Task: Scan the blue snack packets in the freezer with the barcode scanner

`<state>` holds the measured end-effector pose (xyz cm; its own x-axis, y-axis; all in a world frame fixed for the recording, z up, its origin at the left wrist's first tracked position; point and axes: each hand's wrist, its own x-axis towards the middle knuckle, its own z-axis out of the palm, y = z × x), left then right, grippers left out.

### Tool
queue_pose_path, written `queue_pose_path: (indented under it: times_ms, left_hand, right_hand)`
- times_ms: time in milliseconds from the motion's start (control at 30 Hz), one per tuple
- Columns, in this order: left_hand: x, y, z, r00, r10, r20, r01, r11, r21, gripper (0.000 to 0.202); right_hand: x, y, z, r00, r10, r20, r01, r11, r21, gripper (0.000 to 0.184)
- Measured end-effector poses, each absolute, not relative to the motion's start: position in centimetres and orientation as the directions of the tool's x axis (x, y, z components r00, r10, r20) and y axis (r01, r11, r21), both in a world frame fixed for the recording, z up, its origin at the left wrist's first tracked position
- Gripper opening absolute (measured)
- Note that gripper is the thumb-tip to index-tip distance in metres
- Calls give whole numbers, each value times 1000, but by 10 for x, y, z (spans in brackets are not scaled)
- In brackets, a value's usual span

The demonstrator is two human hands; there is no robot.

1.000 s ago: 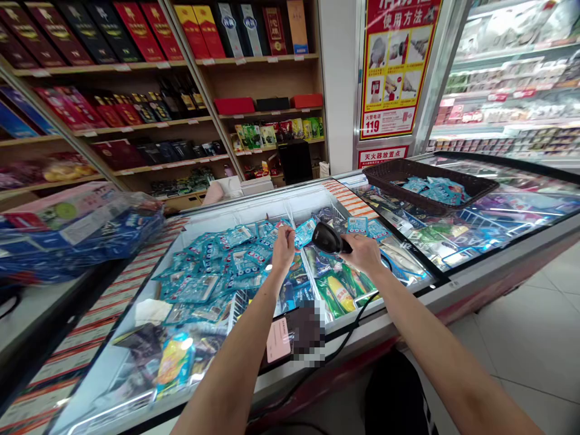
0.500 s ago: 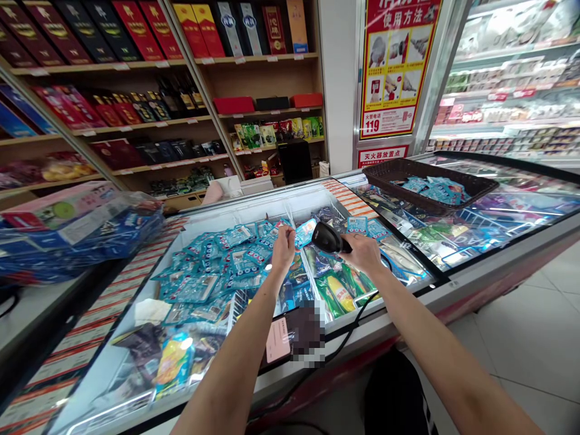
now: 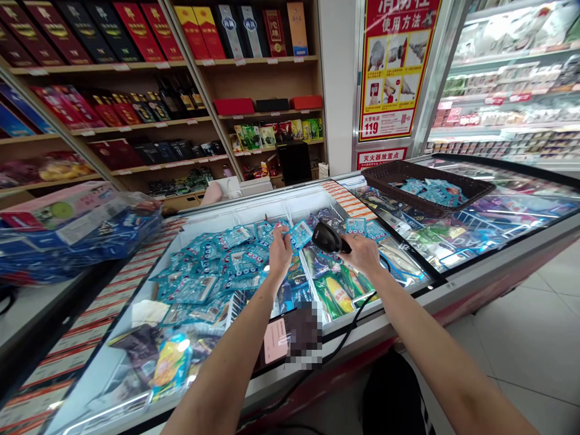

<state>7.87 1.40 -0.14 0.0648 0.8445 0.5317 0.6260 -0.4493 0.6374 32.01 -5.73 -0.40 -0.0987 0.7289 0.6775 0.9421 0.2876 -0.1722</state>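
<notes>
My left hand holds up a small blue packet over the open chest freezer. My right hand grips a black barcode scanner, whose head points left at the packet from close by. The scanner's black cable hangs over the freezer's front edge. Below both hands lie several more blue packets in a heap, and bags of green and yellow frozen food to their right.
A dark basket with several blue packets sits on the freezer's glass lid at the right. Wrapped boxes are stacked at the left. Shelves of boxed goods stand behind, a chilled cabinet at the right. A pink card lies on the front rim.
My left hand has tipped the blue packet slightly towards the scanner. The view has shifted a little to the left. My right hand holds the scanner in about the same place.
</notes>
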Motion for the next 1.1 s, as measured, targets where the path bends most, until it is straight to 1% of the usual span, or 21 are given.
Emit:
queue_pose_path:
  times_ms: [100,200,300,433,533,600,733,800,933,1100]
  left_hand:
    - [68,6,7,45,833,552,807,-356,472,30]
    - [49,0,17,62,819,570,910,-281,305,30]
    - [26,-4,25,61,817,574,964,-198,179,32]
    - [6,-11,30,22,824,566,997,-59,47,34]
    - [6,-16,32,54,822,567,999,-48,-26,32]
    - [11,-17,33,135,814,566,991,-118,-67,31]
    - [26,-15,32,379,784,492,921,-368,-124,33]
    - [32,-14,29,428,778,459,898,-421,-125,29]
    - [36,-9,23,402,791,462,910,-403,-103,28]
    - [36,-4,24,307,797,520,947,-310,-86,29]
  right_hand:
    - [320,-57,-3,-76,720,689,945,272,-180,28]
    - [320,-58,-3,-49,721,692,949,250,-192,28]
    - [321,-58,-2,-15,724,690,954,217,-206,28]
    - [322,-59,-1,28,726,687,952,191,-241,29]
    - [323,-58,-1,68,724,686,951,160,-263,30]
    - [324,-58,-1,90,720,688,953,138,-269,30]
    - [325,-59,1,101,723,683,952,129,-278,29]
    - [326,-60,2,102,723,683,949,134,-284,30]
    - [326,-60,3,107,712,694,947,140,-290,31]
    - [327,-58,3,120,706,698,947,129,-293,30]
